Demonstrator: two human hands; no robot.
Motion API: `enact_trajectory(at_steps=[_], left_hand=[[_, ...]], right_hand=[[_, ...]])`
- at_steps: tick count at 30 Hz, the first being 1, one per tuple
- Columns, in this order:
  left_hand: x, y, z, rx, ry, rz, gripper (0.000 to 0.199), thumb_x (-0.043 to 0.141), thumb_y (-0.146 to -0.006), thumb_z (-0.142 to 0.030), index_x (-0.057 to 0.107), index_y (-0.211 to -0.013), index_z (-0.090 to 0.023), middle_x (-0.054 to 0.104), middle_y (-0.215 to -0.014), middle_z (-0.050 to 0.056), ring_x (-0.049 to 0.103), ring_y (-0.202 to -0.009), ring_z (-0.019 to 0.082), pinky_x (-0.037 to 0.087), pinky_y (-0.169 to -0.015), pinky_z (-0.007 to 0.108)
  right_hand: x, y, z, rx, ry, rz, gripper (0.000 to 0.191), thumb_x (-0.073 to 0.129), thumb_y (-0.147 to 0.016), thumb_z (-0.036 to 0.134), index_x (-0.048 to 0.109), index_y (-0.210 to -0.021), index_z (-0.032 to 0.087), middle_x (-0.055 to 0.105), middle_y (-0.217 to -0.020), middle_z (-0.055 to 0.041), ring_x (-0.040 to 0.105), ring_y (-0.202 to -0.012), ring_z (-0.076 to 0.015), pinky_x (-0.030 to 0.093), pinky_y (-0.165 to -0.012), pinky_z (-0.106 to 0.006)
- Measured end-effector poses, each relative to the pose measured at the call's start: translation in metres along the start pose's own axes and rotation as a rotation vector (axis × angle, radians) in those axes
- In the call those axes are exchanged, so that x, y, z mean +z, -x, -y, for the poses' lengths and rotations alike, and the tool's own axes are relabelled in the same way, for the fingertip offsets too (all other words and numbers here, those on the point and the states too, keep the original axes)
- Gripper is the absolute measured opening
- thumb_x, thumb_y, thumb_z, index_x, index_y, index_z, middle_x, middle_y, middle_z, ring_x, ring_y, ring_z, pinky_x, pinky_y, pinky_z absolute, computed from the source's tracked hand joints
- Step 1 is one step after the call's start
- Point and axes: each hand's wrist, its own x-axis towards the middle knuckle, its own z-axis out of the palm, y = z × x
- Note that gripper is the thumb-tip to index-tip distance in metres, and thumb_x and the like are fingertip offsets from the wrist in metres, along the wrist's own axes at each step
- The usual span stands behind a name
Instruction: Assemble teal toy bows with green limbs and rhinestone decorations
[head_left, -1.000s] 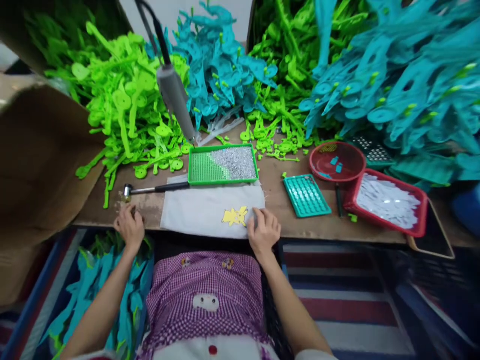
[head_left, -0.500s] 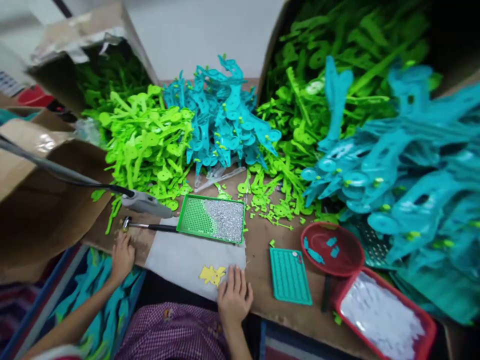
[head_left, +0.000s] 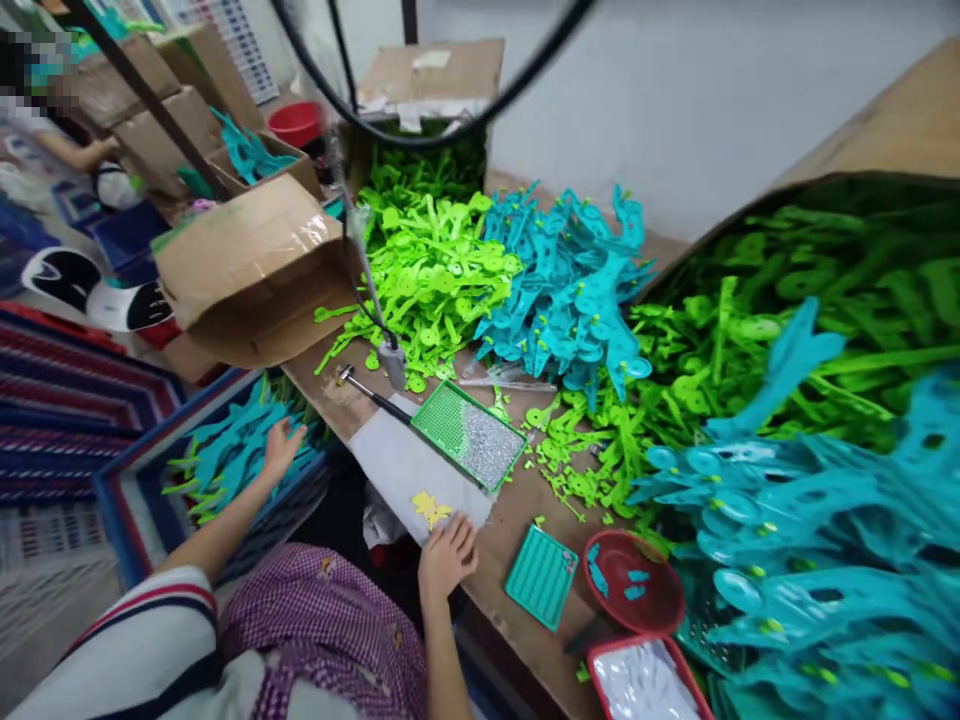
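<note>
My left hand (head_left: pixel 283 450) is off the table, above the blue plastic parts with green pieces (head_left: pixel 240 445) in a striped crate (head_left: pixel 120 500). Its fingers are apart and hold nothing I can see. On the table's front edge lies my right hand (head_left: pixel 447 555), its fingers stretched out beside a yellow figure (head_left: pixel 431 507) on a pale cloth (head_left: pixel 390 470). A green tray (head_left: pixel 439 420) partly filled with small shiny metal pieces (head_left: pixel 487 445) sits just beyond. A hammer (head_left: pixel 390 407) with a black grip lies against the tray's left end.
Lime-green parts (head_left: pixel 427 270) and blue parts (head_left: pixel 562 290) are heaped along the back. A larger blue pile (head_left: pixel 825 540) covers the right side. Nearby are a teal tray (head_left: pixel 541 577), a red bowl (head_left: pixel 652 600) and a cardboard box (head_left: pixel 247 260). A cable (head_left: pixel 450 140) hangs overhead.
My left hand has left the table edge near the hammer and moved out over the crate. The view has swung left. My right hand stays by the yellow figure.
</note>
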Motion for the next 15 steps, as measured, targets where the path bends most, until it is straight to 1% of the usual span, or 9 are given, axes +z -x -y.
enact_trajectory(at_steps=[2, 4, 6, 8, 10, 12, 15], left_hand=[[-0.004, -0.026, -0.032, -0.031, 0.141, -0.004, 0.043, 0.073, -0.07, -0.03, 0.057, -0.108, -0.021, 0.061, -0.124, 0.014, 0.056, -0.125, 0.031, 0.042, -0.108, 0.05], [-0.01, -0.064, -0.071, -0.048, 0.291, 0.004, 0.043, 0.07, -0.076, -0.037, 0.056, -0.113, -0.023, 0.061, -0.126, 0.012, 0.058, -0.124, 0.025, 0.047, -0.104, 0.042], [-0.019, -0.105, -0.109, -0.061, 0.429, 0.013, 0.039, 0.059, -0.085, -0.046, 0.055, -0.117, -0.024, 0.059, -0.13, 0.011, 0.058, -0.124, 0.02, 0.049, -0.101, 0.033], [-0.032, -0.143, -0.142, -0.092, 0.587, 0.02, 0.039, 0.047, -0.092, -0.051, 0.053, -0.12, -0.024, 0.057, -0.133, 0.012, 0.058, -0.124, 0.016, 0.05, -0.098, 0.028], [-0.044, -0.175, -0.166, -0.184, 0.932, 0.035, 0.038, 0.043, -0.095, -0.049, 0.053, -0.12, -0.024, 0.057, -0.131, 0.012, 0.059, -0.123, 0.014, 0.05, -0.097, 0.027], [-0.052, -0.201, -0.183, -0.226, 1.188, 0.072, 0.033, 0.039, -0.098, -0.043, 0.054, -0.118, -0.022, 0.061, -0.125, 0.012, 0.061, -0.118, 0.013, 0.052, -0.094, 0.026], [-0.06, -0.231, -0.199, -0.208, 1.268, 0.117, 0.023, 0.039, -0.098, -0.025, 0.057, -0.112, -0.018, 0.067, -0.107, 0.01, 0.066, -0.103, 0.01, 0.054, -0.088, 0.021]], right_hand=[[0.001, -0.002, -0.001, -0.001, -0.001, -0.015, 0.052, 0.027, -0.099, 0.033, 0.053, -0.141, 0.015, 0.056, -0.14, -0.0225, 0.051, -0.129, -0.0349, 0.035, -0.1, -0.06], [0.003, -0.004, -0.002, -0.005, 0.012, -0.042, 0.053, 0.027, -0.099, 0.034, 0.053, -0.141, 0.014, 0.057, -0.14, -0.0231, 0.052, -0.129, -0.0347, 0.035, -0.1, -0.06], [0.005, -0.005, -0.004, -0.01, 0.028, -0.072, 0.054, 0.027, -0.099, 0.035, 0.054, -0.14, 0.013, 0.057, -0.139, -0.0233, 0.053, -0.129, -0.0347, 0.036, -0.1, -0.059], [0.007, -0.006, -0.004, -0.006, 0.027, -0.099, 0.055, 0.028, -0.098, 0.036, 0.053, -0.141, 0.014, 0.058, -0.138, -0.0228, 0.053, -0.129, -0.0355, 0.036, -0.101, -0.06], [0.007, -0.008, -0.002, 0.008, 0.009, -0.121, 0.056, 0.028, -0.097, 0.038, 0.052, -0.142, 0.015, 0.058, -0.138, -0.0229, 0.053, -0.13, -0.0368, 0.037, -0.101, -0.061], [0.006, -0.01, 0.003, 0.04, -0.019, -0.141, 0.059, 0.027, -0.096, 0.041, 0.052, -0.143, 0.016, 0.058, -0.138, -0.0227, 0.052, -0.131, -0.0378, 0.036, -0.102, -0.062], [0.001, -0.015, 0.014, 0.1, -0.057, -0.128, 0.061, 0.026, -0.094, 0.045, 0.051, -0.143, 0.019, 0.057, -0.139, -0.022, 0.049, -0.133, -0.0391, 0.035, -0.103, -0.064]])
